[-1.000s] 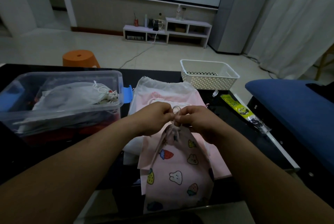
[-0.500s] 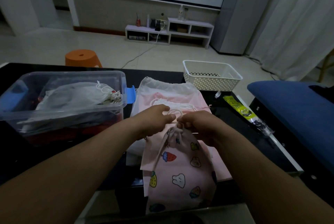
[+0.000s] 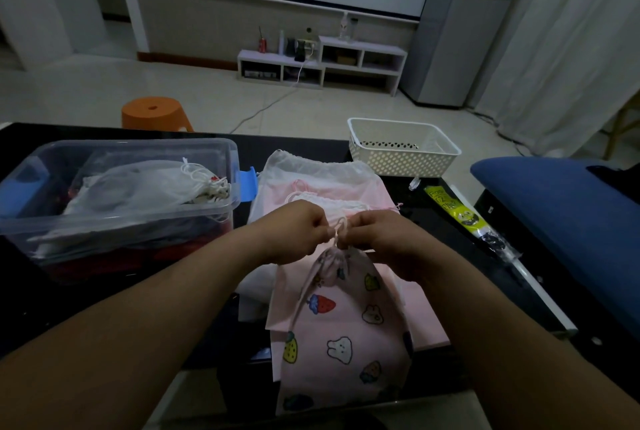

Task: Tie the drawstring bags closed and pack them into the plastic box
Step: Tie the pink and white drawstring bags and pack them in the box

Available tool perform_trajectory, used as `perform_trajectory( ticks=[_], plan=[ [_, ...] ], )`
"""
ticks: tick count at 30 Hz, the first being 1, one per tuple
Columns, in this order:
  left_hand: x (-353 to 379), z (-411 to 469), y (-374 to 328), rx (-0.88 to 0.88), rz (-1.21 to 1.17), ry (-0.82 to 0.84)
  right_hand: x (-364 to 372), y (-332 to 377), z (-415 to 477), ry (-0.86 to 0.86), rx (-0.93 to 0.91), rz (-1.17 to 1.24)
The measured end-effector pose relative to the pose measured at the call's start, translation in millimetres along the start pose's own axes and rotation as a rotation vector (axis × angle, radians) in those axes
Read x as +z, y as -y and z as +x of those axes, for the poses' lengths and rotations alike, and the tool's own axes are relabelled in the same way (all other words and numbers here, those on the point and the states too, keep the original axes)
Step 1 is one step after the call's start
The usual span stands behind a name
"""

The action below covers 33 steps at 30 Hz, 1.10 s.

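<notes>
Head view only, pretty dim. Pinching the thin white drawstring cord [image 3: 335, 238] with the left hand [image 3: 294, 232] and right hand [image 3: 381, 239], both curled into near-touching fists, just right of the clear plastic storage box [image 3: 138, 144]. Looks like mid-knot, hence the tight grip right at the gathered neck of the pink cloth bag printed with strawberries and bunnies [image 3: 343, 336]. Draped over a flat pile of pale pink and white bags [image 3: 322, 176], probably queued beside the box for easy reach. Inside the box, white tied bags [image 3: 149, 187], so partly packed.

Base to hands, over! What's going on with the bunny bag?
Left hand, right hand pinching drawstring. Bunny bag cinched, not yet in plastic box. Nothing blocking.
</notes>
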<state>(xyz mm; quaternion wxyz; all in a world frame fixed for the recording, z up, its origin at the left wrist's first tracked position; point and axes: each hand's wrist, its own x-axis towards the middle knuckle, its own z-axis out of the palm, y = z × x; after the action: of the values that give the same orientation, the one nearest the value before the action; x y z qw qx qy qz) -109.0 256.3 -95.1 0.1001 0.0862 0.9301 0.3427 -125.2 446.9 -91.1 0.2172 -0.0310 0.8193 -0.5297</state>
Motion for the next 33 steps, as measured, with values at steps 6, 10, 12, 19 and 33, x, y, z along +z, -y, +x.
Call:
perform_trajectory(
  ticks=[6,10,12,19,33],
  plan=[
    [3.8,-3.8,-2.6,-0.096,-0.287,0.057,11.9,1.1,0.2,-0.118,-0.087,-0.057],
    [5.5,-2.9,1.6,-0.117,-0.394,0.038,10.8,0.9,-1.0,-0.139,-0.089,-0.056],
    [6.3,-1.8,2.9,-0.109,-0.384,0.033,9.2,1.1,-1.8,-0.131,-0.088,-0.062],
    [12.5,2.4,12.2,0.086,-0.362,-0.014,-0.5,-2.1,-1.8,-0.071,-0.079,-0.014],
    [26.0,1.8,19.3,0.100,-0.366,-0.051,5.6,-8.8,-0.9,-0.182,-0.312,-0.153]
  ],
)
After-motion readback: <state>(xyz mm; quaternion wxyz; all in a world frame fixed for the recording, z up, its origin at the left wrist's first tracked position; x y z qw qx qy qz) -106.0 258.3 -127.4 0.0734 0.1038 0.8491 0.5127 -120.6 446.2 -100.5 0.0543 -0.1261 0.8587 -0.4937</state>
